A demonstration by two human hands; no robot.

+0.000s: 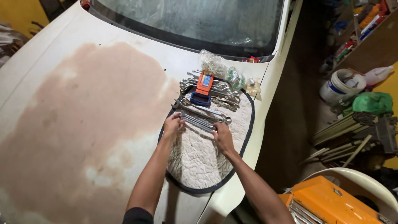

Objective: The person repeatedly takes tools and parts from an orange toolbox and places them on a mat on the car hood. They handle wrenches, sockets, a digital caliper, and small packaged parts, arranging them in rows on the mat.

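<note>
On the car bonnet, right of its large pinkish sanded patch, lies an oval quilted mat with a dark border; I log both hands at work on it.

Object in hand: a bundle of spanners, several flat steel ones lying side by side. It sits across the mat's upper middle, below the other tools.

Key relation: the bundle's long axis runs from upper left to lower right, tilted slightly down toward the right. The left hand is at the upper-left end, the right hand at the lower-right end, so each hand is nearest its own end and the bundle spans the gap between them.

Grip: left fingers are curled around the left ends, grasping them. Right fingers pinch the right ends, thumb side toward me. Both hands are closed on the bundle, neither spread wide. I cannot tell whether the bundle is lifted or resting on the mat.

Surroundings: further up the mat lie more loose spanners, an orange and blue tool case on top of them, and clear plastic bags near the windscreen. An orange toolbox sits lower right, apart from the car.
</note>
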